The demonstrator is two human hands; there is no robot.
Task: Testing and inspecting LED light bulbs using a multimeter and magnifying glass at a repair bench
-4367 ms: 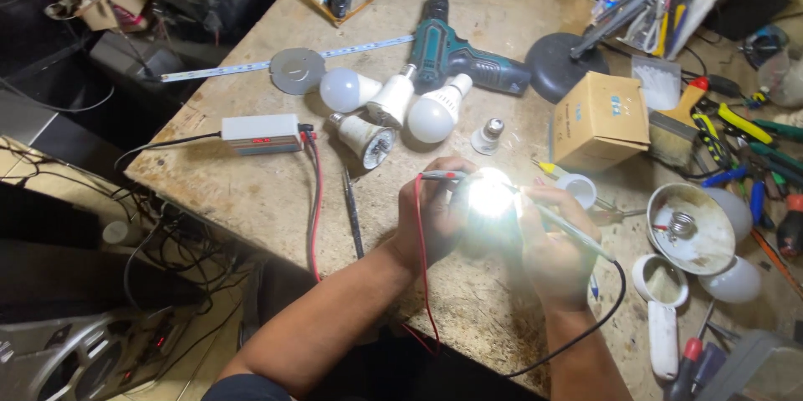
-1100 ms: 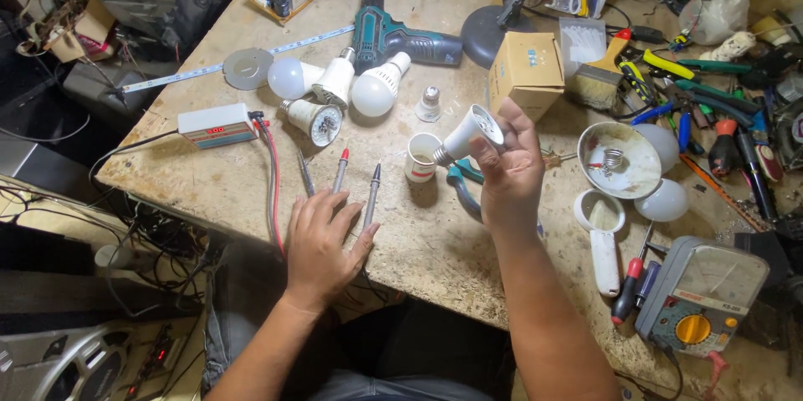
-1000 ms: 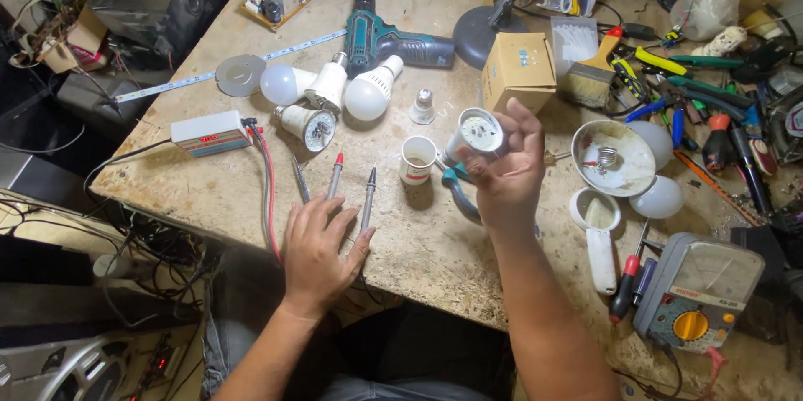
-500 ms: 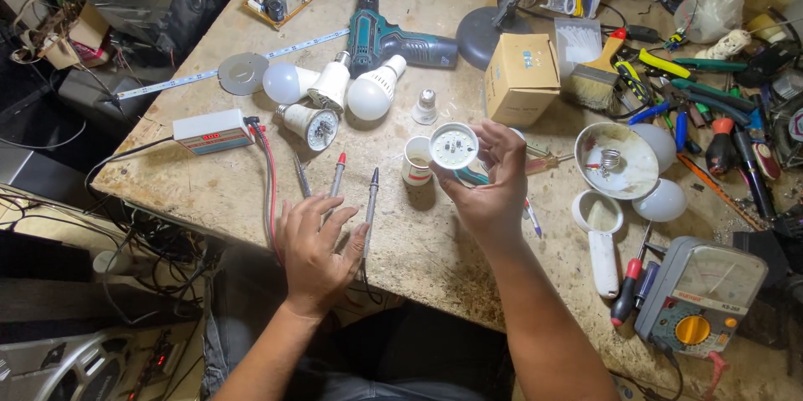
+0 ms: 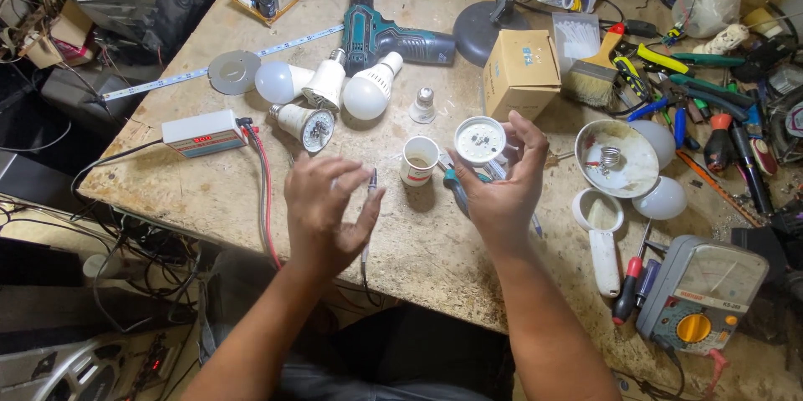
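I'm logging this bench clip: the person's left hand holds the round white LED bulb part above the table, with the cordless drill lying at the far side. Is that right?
Not quite: it is the right hand that holds the round white LED bulb part; the left hand is beside a test probe. The head view shows this. The cordless drill does lie at the far side of the table.

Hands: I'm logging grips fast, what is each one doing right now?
Left hand: open, fingers spread above the test probes, gripping nothing.
Right hand: closed on an opened LED bulb.
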